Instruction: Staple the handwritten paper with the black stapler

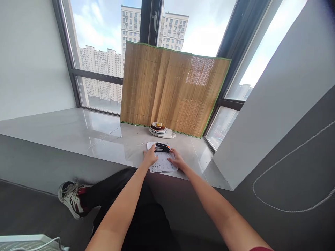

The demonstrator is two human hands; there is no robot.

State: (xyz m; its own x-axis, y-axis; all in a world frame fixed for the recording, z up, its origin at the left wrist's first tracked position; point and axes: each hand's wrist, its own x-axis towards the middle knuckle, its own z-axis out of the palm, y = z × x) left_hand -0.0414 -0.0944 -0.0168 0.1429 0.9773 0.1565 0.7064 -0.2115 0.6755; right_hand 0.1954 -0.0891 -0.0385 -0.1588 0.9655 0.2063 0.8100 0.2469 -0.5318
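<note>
A small stack of printed white papers (162, 164) lies at the front edge of a grey stone windowsill (78, 132). A black stapler (162, 147) with an orange tip rests on the far end of the papers. My left hand (150, 156) sits on the papers' left edge, its fingers reaching up to the stapler's left end. My right hand (177, 160) lies flat on the papers' right side, fingers spread, just below the stapler.
A stack of plates (162, 131) with a small dish on top stands behind the papers. A bamboo mat (170, 87) leans upright against the window. A white wall panel (274, 104) closes the right side. My crossed leg and sneaker (69, 197) are below the sill.
</note>
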